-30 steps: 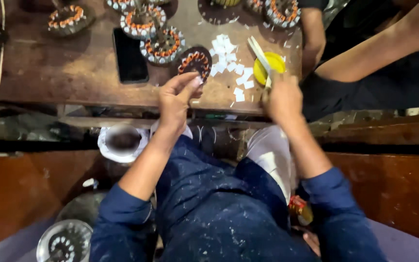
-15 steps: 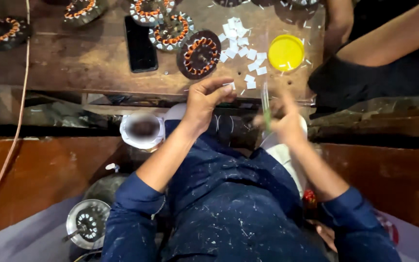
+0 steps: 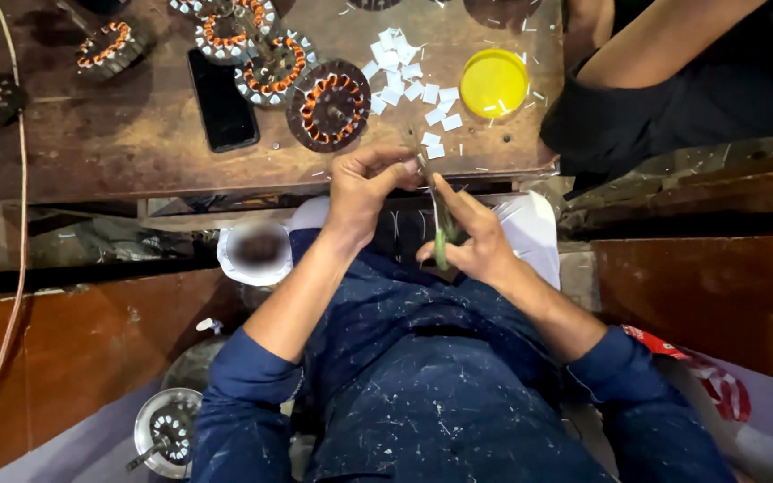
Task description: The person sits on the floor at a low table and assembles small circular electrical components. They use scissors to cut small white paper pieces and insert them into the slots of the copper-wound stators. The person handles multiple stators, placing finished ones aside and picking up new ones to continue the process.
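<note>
My left hand [image 3: 361,186] is pinched at the front edge of the wooden table [image 3: 118,152]. Its fingertips hold a small paper piece against the blades of green-handled scissors [image 3: 440,234]; the piece is mostly hidden. My right hand [image 3: 474,240] grips the scissors over my lap, blades pointing up toward the left fingertips. Just beyond both hands lies a scatter of small white paper pieces [image 3: 404,85]. A dark round stator with copper windings [image 3: 328,105] sits beside them.
A yellow round lid [image 3: 494,83] and a black phone [image 3: 223,100] lie on the table among more copper-wound stators [image 3: 111,49]. Another person's arm [image 3: 673,40] reaches in at top right. A metal bowl [image 3: 165,427] sits on the floor at lower left.
Both hands drew back from the tabletop to its front edge. The right hand brought the scissors away from the yellow lid, and the two hands now meet at the blades.
</note>
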